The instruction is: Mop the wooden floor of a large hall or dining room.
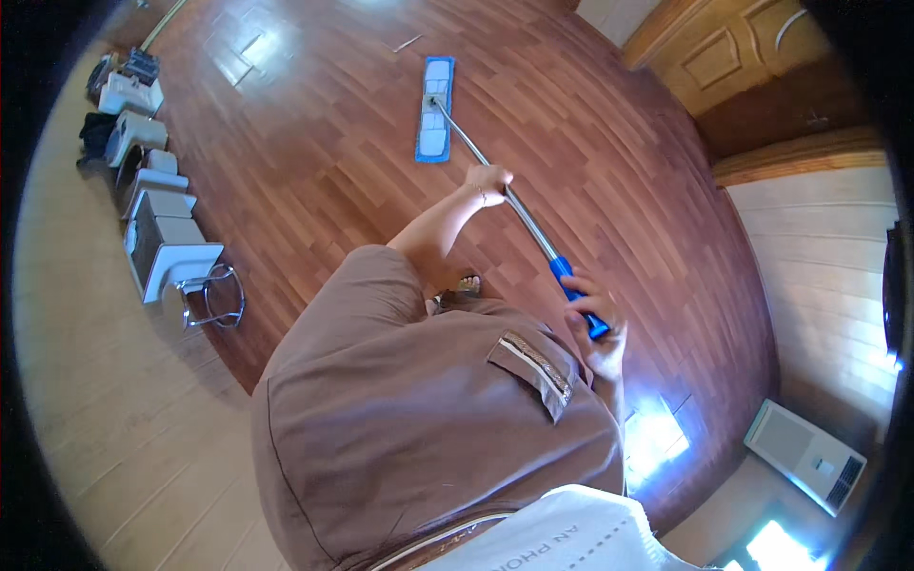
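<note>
A flat mop (435, 141) with a blue-edged, pale pad lies on the wood-look floor, ahead of me and near the top of the head view. From its middle a metal pole (533, 226) slants back toward my right side and ends in a blue grip. My left hand (489, 181), with a thin bracelet at the wrist, is closed around the pole partway along. Lower down, my right hand (600, 328) wraps its fingers about the blue grip near its end. My sandalled foot (468, 284) shows just past my brown clothing.
Chairs, a white desk (176, 255) and a chrome-framed stool (217, 295) line the left wall. A carved wooden door (719, 57) stands at the far right. A white boxy appliance (807, 455) is at the lower right. A thin strip (407, 44) lies beyond the mop.
</note>
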{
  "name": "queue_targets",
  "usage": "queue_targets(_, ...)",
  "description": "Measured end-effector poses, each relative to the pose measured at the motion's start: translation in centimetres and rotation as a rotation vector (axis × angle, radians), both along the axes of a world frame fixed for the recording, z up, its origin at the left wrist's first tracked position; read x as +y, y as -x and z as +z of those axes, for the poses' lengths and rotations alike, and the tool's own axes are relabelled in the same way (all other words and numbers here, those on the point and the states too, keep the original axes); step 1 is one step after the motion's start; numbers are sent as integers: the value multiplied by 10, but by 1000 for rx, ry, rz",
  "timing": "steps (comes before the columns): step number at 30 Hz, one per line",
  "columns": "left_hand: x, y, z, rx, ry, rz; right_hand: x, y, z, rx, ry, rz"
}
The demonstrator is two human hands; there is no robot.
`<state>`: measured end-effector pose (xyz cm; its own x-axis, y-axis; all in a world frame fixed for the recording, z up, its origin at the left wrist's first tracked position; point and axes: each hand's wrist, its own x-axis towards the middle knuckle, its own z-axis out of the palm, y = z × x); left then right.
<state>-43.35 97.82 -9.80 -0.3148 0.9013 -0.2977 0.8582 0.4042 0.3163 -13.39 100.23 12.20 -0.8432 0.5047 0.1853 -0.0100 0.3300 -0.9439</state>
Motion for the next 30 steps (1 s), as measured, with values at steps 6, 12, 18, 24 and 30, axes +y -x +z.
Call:
queue_targets(6,-57,63,-38,88,-42,219,-6,60,-25,-45,-31,221)
queue_targets(12,-178,98,-138,-189,-431,692,-29,80,-11,27,94,484)
queue_targets(18,-187,38,-40,61,-208,470,-32,71,4,-67,60,487)
queue_targets(24,-203,-21,-21,73,-255,551,-32,23,37,-54,44,480)
queue_targets(30,-186,-122,1,45,-353,398,-54,-88,62,-47,83,340)
